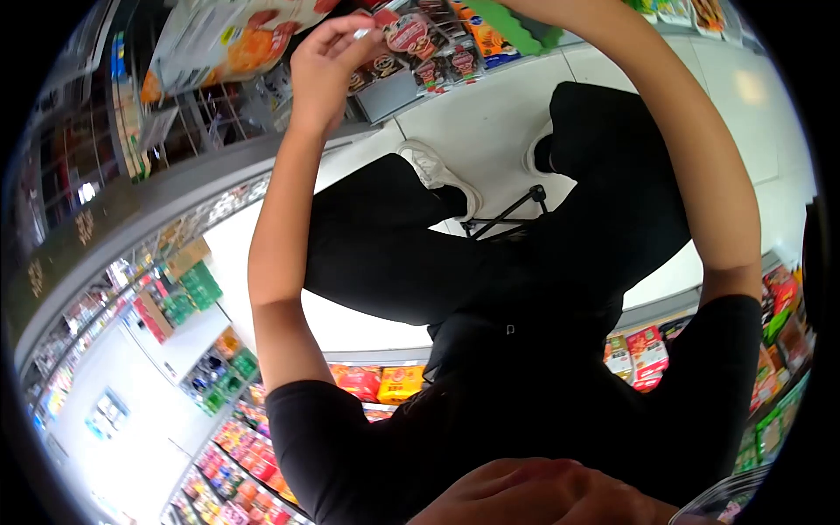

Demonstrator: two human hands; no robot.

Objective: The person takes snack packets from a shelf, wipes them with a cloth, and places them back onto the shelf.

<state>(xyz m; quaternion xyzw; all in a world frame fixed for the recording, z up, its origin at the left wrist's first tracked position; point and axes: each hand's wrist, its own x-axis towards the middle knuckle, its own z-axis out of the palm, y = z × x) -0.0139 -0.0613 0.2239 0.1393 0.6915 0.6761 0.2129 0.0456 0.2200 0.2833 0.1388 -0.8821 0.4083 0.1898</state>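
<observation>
My left hand is raised at the upper left, fingers curled and thumb close to the index finger. A small shiny whitish bit shows at its fingertips; I cannot make out what it is. Just beyond it lie several small packets with red and dark labels in a grey box. Only the base of my right hand shows at the top edge, its fingers out of frame. Nearest to it is a bright green jagged-edged piece, beside an orange and blue packet.
A large clear bag with orange food pictures sits by wire racks at the upper left. Below my legs is a black folding stool frame on the white tiled floor. Shelves of colourful packets stand at the lower left, with red boxes at right.
</observation>
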